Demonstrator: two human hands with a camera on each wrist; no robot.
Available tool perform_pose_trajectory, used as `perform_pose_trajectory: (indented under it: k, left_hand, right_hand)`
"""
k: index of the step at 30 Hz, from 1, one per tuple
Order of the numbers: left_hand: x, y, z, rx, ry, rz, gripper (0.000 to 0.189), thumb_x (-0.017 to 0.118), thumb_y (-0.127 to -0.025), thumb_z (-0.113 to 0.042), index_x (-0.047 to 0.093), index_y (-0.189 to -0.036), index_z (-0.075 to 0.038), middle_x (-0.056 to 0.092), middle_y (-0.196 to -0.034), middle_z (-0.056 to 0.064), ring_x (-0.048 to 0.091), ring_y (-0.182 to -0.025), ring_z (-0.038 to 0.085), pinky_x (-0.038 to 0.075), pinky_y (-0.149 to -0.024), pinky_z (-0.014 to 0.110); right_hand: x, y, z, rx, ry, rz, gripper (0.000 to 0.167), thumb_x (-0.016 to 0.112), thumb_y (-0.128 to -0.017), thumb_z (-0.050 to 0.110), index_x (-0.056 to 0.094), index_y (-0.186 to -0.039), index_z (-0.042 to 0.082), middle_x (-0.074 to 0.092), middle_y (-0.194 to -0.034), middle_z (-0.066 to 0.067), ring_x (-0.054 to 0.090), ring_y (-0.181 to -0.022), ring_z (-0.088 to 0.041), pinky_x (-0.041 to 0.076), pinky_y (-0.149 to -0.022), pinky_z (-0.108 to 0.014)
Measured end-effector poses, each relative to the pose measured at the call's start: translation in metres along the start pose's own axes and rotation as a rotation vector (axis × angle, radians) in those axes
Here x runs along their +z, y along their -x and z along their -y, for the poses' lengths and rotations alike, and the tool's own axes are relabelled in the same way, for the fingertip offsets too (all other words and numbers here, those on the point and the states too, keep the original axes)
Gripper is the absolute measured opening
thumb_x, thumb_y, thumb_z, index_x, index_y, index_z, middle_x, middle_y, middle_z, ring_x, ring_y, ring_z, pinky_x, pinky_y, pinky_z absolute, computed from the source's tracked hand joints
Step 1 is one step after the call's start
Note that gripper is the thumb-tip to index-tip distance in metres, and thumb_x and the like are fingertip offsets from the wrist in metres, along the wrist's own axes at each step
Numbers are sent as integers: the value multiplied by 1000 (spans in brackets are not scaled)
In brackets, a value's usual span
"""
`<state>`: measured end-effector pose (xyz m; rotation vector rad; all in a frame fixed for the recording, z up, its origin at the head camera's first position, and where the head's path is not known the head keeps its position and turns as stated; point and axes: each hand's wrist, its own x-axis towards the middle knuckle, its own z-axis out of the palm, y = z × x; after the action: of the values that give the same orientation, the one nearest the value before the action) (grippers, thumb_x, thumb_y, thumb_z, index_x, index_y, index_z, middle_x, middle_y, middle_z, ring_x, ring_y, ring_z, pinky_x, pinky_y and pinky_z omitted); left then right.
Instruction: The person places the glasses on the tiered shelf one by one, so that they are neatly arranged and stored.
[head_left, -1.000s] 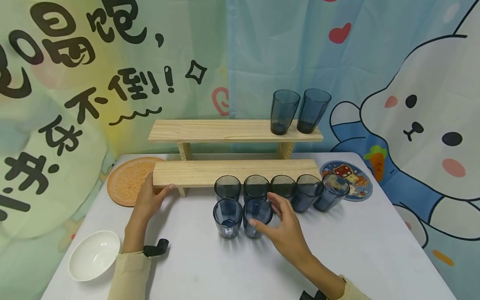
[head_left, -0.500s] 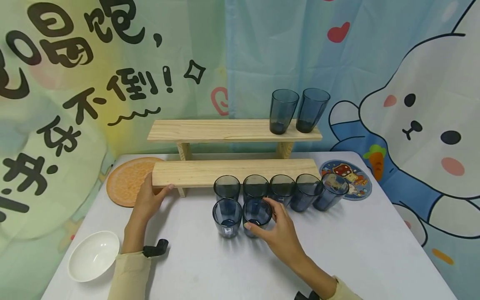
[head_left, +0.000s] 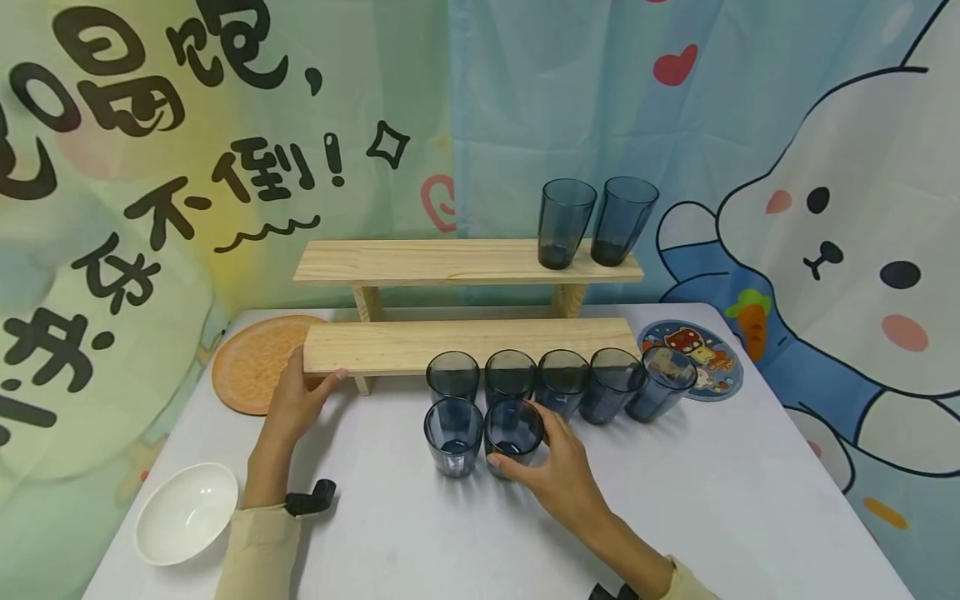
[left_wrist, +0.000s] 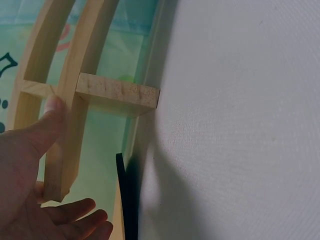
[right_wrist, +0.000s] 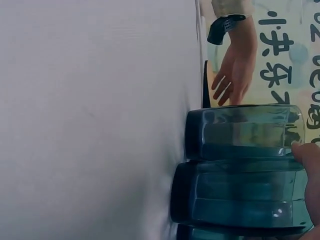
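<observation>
My left hand (head_left: 296,404) grips the left end of the lower board of a two-tier wooden shelf (head_left: 465,337). In the left wrist view the thumb lies along the edge of that board (left_wrist: 72,120). My right hand (head_left: 558,475) holds a blue tinted glass (head_left: 513,429), thumb at the near side and fingers behind. This glass stands upright on the table, right of another front glass (head_left: 453,437). Behind them is a row of several similar glasses (head_left: 564,375) before the lower board. In the right wrist view the held glass (right_wrist: 235,195) shows from the side.
Two more glasses (head_left: 566,223) stand at the right of the upper board (head_left: 420,260). An orange round mat (head_left: 255,367) lies at the left, a white bowl (head_left: 187,512) nearer. A patterned round mat (head_left: 720,367) lies at the right. A printed curtain hangs behind the white table (head_left: 405,533).
My right hand has moved slightly left and closed around the right front glass. My left hand has stayed on the shelf end. The glasses have kept their places.
</observation>
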<state>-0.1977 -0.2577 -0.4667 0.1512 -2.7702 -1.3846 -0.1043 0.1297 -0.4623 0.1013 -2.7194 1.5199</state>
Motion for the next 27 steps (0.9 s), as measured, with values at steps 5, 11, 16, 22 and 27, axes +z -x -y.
perform_pose_trajectory:
  k: [5, 11, 16, 22, 27]
  left_hand:
    - [0, -1, 1, 2, -5, -2, 90, 68, -105, -39, 16, -165, 2, 32, -164, 33, 31, -153, 50, 26, -124, 65]
    - [1, -1, 1, 12, -6, -10, 89, 68, -104, -38, 17, -164, 3, 32, -164, 33, 31, -153, 50, 27, -123, 65]
    - [0, -2, 1, 7, -8, -7, 89, 68, -104, -38, 17, -165, 3, 32, -164, 33, 30, -154, 49, 25, -124, 64]
    - [1, -1, 2, 5, -10, -12, 89, 68, -105, -37, 16, -165, 2, 31, -165, 32, 30, -154, 49, 26, -124, 65]
    - [1, -1, 4, 17, -2, -24, 88, 69, -104, -36, 18, -165, 3, 33, -164, 32, 31, -153, 49, 26, -124, 65]
  right_hand:
    - [1, -1, -4, 4, -2, 7, 95, 92, -79, 52, 50, -153, 12, 55, -152, -12, 57, -137, -33, 50, -110, -57]
    - [0, -1, -5, 9, -6, 23, 95, 91, -79, 53, 49, -154, 12, 54, -154, -12, 55, -139, -35, 48, -111, -58]
    - [-1, -2, -5, 13, -2, 29, 95, 92, -79, 50, 49, -155, 13, 54, -154, -12, 54, -139, -35, 47, -111, -59]
    - [0, -2, -6, -3, 5, 31, 94, 94, -78, 45, 49, -155, 12, 54, -154, -11, 55, -139, -35, 48, -111, -58]
    - [1, -2, -7, -27, 10, 29, 94, 94, -79, 43, 49, -155, 12, 53, -155, -11, 54, -140, -35, 48, -110, -59]
